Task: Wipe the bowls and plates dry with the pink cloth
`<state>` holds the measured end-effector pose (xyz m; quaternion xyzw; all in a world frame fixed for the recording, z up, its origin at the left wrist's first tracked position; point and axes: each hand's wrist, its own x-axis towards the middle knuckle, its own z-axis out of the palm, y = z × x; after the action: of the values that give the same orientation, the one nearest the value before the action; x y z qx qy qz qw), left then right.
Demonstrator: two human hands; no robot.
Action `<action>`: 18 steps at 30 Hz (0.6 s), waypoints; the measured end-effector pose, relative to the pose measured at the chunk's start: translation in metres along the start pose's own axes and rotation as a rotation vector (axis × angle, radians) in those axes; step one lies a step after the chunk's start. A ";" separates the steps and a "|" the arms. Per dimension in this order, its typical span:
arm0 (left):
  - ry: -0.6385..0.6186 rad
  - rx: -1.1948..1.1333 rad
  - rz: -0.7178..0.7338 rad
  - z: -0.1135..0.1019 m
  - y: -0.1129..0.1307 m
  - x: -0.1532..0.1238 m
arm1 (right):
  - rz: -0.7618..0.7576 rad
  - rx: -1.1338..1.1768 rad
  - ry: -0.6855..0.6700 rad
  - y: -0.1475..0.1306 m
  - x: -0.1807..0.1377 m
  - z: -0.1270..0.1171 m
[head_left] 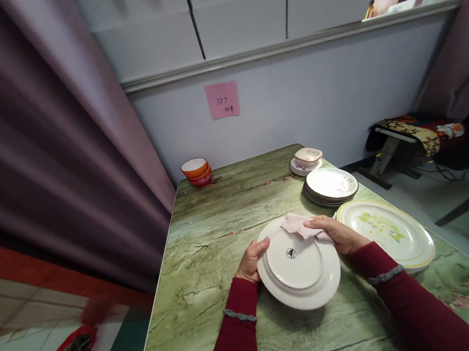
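A white plate (299,281) is held over the table with its underside and black printed mark facing me. My left hand (251,259) grips its left rim, thumb on the underside and the fingers mostly hidden behind. At the upper right of the plate my right hand (338,232) is closed on a pale pink cloth (298,223), which lies against the plate's underside. Just right of that hand sits a large oval platter (417,238) with a yellow rim and a green and yellow pattern. Behind it stands a stack of dark-edged plates (329,184).
Stacked orange and red bowls (195,172) stand at the table's far left corner. At the far right, a small bowl (308,156) rests on several small plates (296,169). The green wood-patterned table (207,230) meets a wall with a pink note (222,100). A curtain (80,103) hangs at left.
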<state>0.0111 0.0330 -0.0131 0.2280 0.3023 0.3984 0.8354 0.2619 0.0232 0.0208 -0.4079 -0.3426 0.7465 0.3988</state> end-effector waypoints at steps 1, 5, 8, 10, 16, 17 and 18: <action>0.019 -0.001 0.033 -0.001 0.000 0.001 | -0.004 0.001 0.004 -0.001 0.002 0.001; 0.077 -0.050 0.120 -0.003 0.002 0.006 | -0.063 0.029 0.082 0.000 0.007 0.010; 0.124 -0.103 0.182 -0.001 0.001 0.010 | -0.157 0.102 0.192 0.007 0.011 0.019; 0.154 -0.136 0.209 0.001 -0.001 0.013 | -0.232 0.165 0.274 0.015 0.014 0.027; 0.260 -0.191 0.291 0.008 -0.006 0.018 | -0.396 0.274 0.453 0.041 0.020 0.054; 0.274 -0.195 0.304 0.009 -0.006 0.018 | -0.398 0.274 0.440 0.044 0.020 0.058; 0.281 -0.200 0.312 0.011 -0.007 0.019 | -0.383 0.263 0.401 0.047 0.019 0.062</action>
<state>0.0319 0.0426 -0.0158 0.1306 0.3357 0.5786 0.7318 0.1853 0.0074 0.0020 -0.4200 -0.2280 0.6003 0.6413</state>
